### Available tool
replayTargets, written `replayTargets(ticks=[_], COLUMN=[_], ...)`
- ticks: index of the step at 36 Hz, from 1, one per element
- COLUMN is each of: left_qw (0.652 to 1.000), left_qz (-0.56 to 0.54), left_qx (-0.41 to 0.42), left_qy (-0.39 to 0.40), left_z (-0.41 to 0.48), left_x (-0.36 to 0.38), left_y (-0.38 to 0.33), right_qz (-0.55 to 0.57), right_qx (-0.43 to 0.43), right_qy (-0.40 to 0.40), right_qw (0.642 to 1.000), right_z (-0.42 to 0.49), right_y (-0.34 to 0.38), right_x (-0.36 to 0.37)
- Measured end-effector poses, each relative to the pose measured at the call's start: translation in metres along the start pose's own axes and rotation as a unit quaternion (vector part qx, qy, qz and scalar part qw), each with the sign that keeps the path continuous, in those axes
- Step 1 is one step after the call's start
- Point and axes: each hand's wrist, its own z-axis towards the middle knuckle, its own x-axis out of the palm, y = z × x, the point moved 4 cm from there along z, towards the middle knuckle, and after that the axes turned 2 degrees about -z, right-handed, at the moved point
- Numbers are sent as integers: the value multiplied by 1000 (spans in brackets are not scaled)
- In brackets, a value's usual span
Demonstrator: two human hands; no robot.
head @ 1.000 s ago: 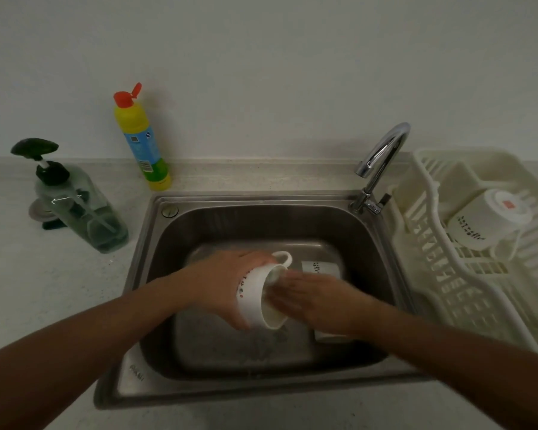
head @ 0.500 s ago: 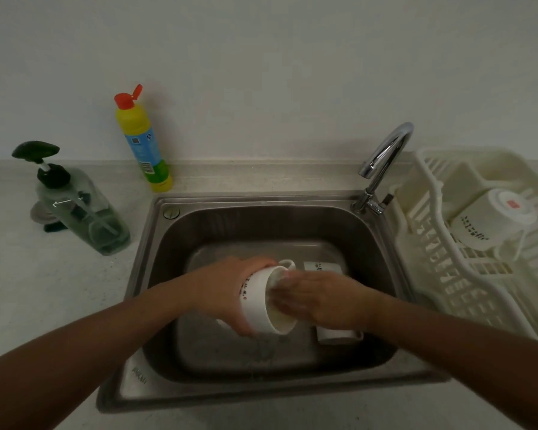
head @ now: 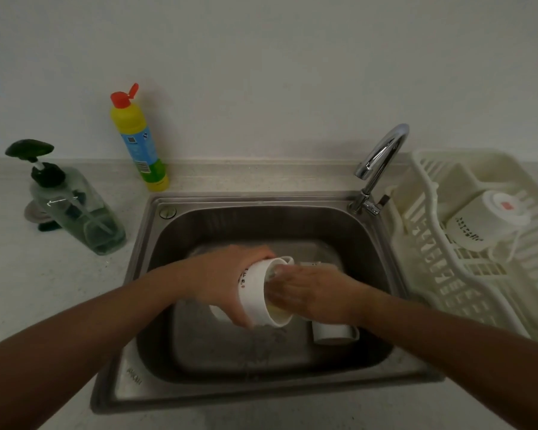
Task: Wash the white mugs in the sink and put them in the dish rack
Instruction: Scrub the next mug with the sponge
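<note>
Over the steel sink (head: 128, 377), my left hand (head: 221, 280) grips a white mug (head: 253, 293) round its body. The mug is tipped on its side, mouth to the right and handle on the far side. My right hand (head: 314, 294) has its stretched fingers in the mug's mouth and against its rim; the fingertips are partly hidden. A second white mug (head: 334, 333) lies on the sink floor beneath my right wrist. A third white mug (head: 479, 225) lies tilted in the cream dish rack (head: 429, 274) to the right of the sink.
A chrome faucet (head: 382, 156) curves over the sink's back right corner, with no water running. A yellow detergent bottle with an open red cap (head: 139, 144) stands behind the sink. A clear soap pump (head: 78, 215) stands on the counter at left.
My right hand has pushed a little further into the mug's mouth, and the mug has turned slightly in my left hand. Both stay over the middle of the sink.
</note>
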Motion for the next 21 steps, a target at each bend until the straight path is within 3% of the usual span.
replayTargets(ticks=[3,7,11,12,16,21], left_qw=[1000,999,999,999,998,983], left_qz=[4,42,34,26,-9,-85], left_qx=[4,1,-8,-10,-44,-66], left_qy=[-7,-3,-23,-19,53,148], left_z=[1,2,2,3,6,2], left_x=[-5,1,0,1,19,21], left_y=[6,16,13,10,6,1], right_qz=[57,150,140,85,-35,-34], right_qx=[128,205,144,106,-85,-148], right_qy=[-2,64,30,19,11,-5], right_qw=[990,965,979,990,996,988], right_z=[7,24,7,5,-4,-4], right_y=[31,52,39,30,1,5], right_x=[-2,8,10,8,3,9])
